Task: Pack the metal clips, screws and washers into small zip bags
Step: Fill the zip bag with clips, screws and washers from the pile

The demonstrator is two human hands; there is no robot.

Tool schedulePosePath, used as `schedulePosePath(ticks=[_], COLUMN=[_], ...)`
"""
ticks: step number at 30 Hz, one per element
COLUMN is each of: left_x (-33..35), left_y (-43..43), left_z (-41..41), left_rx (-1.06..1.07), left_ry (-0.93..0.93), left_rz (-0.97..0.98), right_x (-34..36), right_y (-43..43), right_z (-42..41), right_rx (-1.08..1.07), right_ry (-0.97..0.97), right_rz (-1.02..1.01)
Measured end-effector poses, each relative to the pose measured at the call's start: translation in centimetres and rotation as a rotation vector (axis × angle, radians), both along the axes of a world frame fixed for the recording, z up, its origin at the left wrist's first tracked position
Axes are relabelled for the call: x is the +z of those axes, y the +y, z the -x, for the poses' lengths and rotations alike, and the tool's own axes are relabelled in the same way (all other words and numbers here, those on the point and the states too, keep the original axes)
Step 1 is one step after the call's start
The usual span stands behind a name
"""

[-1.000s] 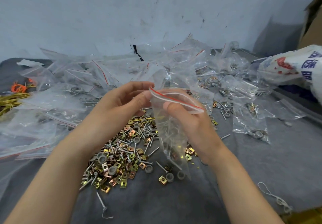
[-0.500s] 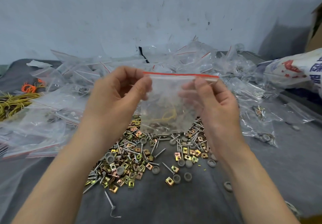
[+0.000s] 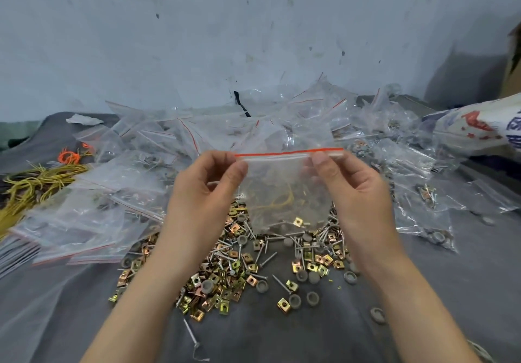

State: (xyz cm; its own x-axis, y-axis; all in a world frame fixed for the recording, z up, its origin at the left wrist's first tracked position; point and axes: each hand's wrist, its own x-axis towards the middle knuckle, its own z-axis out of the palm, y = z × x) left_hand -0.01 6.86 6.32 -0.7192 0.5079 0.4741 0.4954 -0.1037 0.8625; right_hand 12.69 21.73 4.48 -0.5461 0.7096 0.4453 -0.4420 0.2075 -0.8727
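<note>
At the centre of the head view, a small clear zip bag (image 3: 284,190) hung upright in the air, stretched flat between two hands above the loose hardware. Its red-edged top strip ran level from one hand to the other. The left hand (image 3: 208,193) pinched the strip's left end between thumb and forefinger, the other fingers curled loosely behind. The right hand (image 3: 356,190) pinched the right end the same way, thumb towards the camera. Through the plastic a yellow loop showed in the middle, and a brass clip with some grey pieces lay at the bottom; whether the strip was fully sealed could not be told.

Below the bag, in the lower middle of the frame, brass-coloured clips (image 3: 225,281) lay heaped on the grey tabletop (image 3: 451,283), mixed with thin screws (image 3: 239,249). Round grey washers (image 3: 294,301) were scattered along the heap's lower right edge, one lying apart to the right.

Behind the hands a heap of bags (image 3: 169,142) spread across the frame's middle band, some with hardware inside. At the left edge lay yellow cords (image 3: 36,182), with orange bands (image 3: 69,156) just above them. A printed sack (image 3: 476,128) lay at the right edge, a cardboard box (image 3: 515,60) above it. A pale, speckled wall (image 3: 197,38) filled the upper half.
</note>
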Motion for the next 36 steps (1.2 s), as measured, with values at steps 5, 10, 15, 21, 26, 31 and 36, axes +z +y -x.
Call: schedulePosePath(ticks=[5, 10, 15, 21, 26, 31, 36], left_x=[-0.9, -1.0, -2.0, -1.7, -1.3, -1.1, -1.2], left_y=[0.0, -0.6, -1.0, -0.5, -0.3, -0.5, -0.6], left_z=[-0.8, -0.3, -0.2, -0.2, -0.8, -1.0, -1.1], left_rx=[-0.084, -0.096, -0.088, -0.068, -0.049, -0.047, -0.059], left_ry=[-0.121, -0.175, -0.192, -0.188, -0.103, -0.088, -0.092], left_rz=[-0.007, -0.063, -0.014, -0.046, -0.063, -0.058, -0.051], right_x=[-0.7, 0.1, 0.7, 3.0, 3.1, 3.4, 3.6], right_y=[-0.3, -0.7, -1.6, -3.1, -3.4, -3.1, -2.9], right_z=[0.3, 0.1, 0.1, 1.8, 2.0, 2.3, 2.0], right_rx=[-0.051, -0.003, -0.269, -0.363, -0.288, -0.241, -0.220], right_ry=[-0.079, -0.035, -0.186, -0.543, -0.630, -0.611, -0.570], right_rz=[0.066, -0.002, -0.306, -0.996, -0.985, -0.927, -0.909])
